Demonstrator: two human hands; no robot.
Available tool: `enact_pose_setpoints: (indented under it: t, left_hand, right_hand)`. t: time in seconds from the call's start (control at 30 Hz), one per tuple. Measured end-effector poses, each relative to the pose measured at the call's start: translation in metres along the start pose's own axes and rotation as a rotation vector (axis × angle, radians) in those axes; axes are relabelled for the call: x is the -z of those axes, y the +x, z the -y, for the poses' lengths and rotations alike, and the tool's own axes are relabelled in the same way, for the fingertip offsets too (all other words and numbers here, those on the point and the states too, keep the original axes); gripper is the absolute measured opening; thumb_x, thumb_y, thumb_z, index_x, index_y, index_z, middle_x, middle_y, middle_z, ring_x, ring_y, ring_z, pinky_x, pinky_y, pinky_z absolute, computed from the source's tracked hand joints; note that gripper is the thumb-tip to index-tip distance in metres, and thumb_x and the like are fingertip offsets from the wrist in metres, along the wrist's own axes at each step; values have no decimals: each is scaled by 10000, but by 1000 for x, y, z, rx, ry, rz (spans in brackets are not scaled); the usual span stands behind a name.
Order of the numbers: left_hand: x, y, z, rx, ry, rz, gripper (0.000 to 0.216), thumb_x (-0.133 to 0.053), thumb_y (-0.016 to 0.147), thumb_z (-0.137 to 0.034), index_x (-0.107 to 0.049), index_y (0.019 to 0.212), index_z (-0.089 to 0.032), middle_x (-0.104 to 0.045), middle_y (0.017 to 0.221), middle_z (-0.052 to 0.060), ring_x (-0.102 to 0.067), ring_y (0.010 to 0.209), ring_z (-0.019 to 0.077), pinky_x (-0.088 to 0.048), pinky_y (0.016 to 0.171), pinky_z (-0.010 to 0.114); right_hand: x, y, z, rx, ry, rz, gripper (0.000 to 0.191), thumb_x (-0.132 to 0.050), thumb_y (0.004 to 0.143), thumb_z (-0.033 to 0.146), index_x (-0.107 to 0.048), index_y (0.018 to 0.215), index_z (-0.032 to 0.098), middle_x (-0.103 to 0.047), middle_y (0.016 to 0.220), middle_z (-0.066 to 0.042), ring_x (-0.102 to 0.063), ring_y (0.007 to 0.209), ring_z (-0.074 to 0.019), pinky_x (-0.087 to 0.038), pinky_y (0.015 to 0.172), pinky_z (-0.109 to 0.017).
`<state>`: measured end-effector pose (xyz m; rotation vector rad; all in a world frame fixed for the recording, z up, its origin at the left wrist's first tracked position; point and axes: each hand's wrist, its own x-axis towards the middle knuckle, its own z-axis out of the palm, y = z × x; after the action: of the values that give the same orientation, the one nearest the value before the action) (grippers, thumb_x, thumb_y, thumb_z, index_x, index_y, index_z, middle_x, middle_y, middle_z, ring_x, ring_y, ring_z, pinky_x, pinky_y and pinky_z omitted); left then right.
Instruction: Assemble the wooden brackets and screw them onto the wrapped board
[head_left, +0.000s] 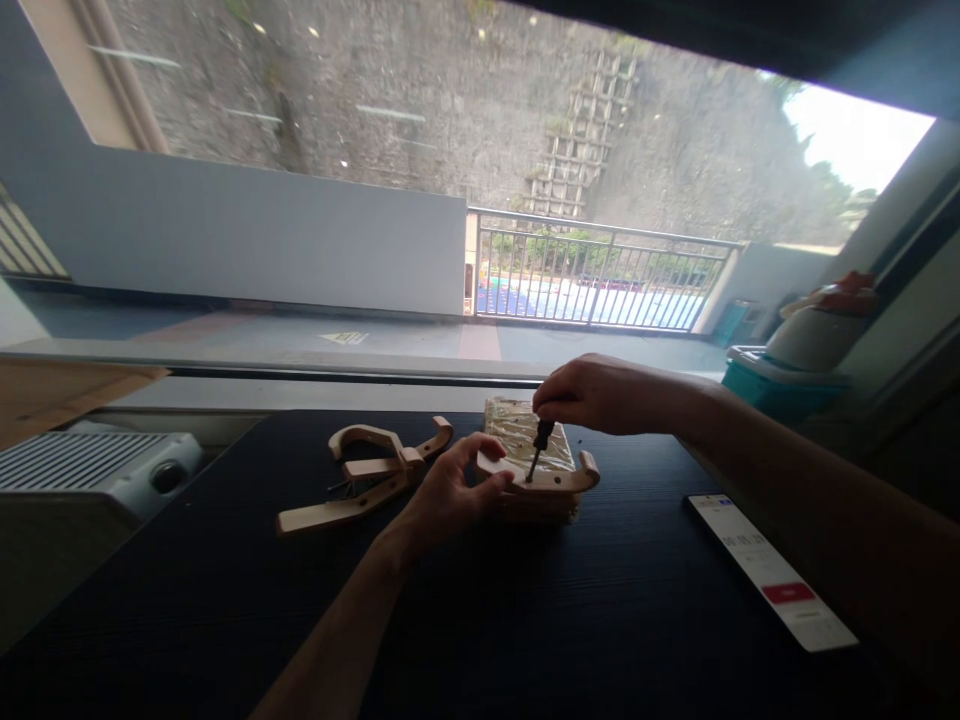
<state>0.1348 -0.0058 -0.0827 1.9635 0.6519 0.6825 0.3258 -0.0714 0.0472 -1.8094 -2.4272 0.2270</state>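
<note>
My right hand [574, 392] grips the handle of a screwdriver [541, 438], whose shaft slants down to a hole in a pale wooden hook [551, 482]. Pinched by my left hand [461, 478] is the flat left end of that hook; its curled end points up at the right. Under the hook lies a block wrapped in clear plastic [517, 420]. Left of my left hand, several more wooden hooks [375, 470] lie together in a loose pile, with what look like small dark screws [343, 489] among them.
A phone [772, 575] showing a timer lies on the right of the dark table [600, 620]. A white slatted appliance [97, 460] stands left of the table. Beyond are a window and a railing [607, 270]. A teal bin [780, 380] stands at the far right.
</note>
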Motion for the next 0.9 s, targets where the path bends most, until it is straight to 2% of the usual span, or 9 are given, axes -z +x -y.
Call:
enact_pose_setpoints:
  t: [0.17, 0.3, 0.43, 0.67, 0.9]
  left_hand:
    - [0, -1, -1, 7, -31, 16, 303, -574, 776, -420, -537, 973, -193, -579, 983, 35, -584, 897, 186, -512, 728, 288]
    - [0, -1, -2, 22, -64, 35, 310, -563, 782, -432, -531, 983, -198, -581, 996, 38, -593, 859, 178, -517, 680, 273]
    - [0, 0, -2, 10, -32, 16, 314, -565, 775, -432, -539, 980, -195, -574, 1001, 40, -583, 914, 196, -514, 723, 285]
    - [0, -1, -3, 6, 9, -2, 331, -558, 778, -449, -544, 985, -191, -580, 993, 44, -586, 872, 193, -510, 712, 306]
    - [0, -2, -3, 21, -88, 22, 324, -570, 771, -441, -547, 980, -195, -590, 1010, 54, -596, 878, 195, -520, 685, 293]
  right_hand:
    - [-3, 3, 5, -20, -39, -59, 318, -448, 861, 356, -705, 810, 176, -617, 622, -12, -444, 521, -94, -303, 521, -262]
    - [1, 0, 7, -37, -33, -20, 282, -494, 831, 378, -699, 927, 211, -643, 678, -4, -462, 523, -92, -299, 504, -251]
    - [5, -3, 7, 11, 12, 39, 255, -493, 821, 318, -690, 953, 223, -659, 735, 9, -484, 551, -84, -311, 522, -235]
    - [-3, -1, 10, 4, -20, -40, 278, -461, 841, 328, -695, 830, 180, -624, 648, 8, -449, 526, -79, -305, 531, -236]
    - [0, -2, 10, -54, -51, -45, 290, -485, 830, 377, -695, 923, 200, -650, 696, -5, -471, 533, -87, -294, 516, -238]
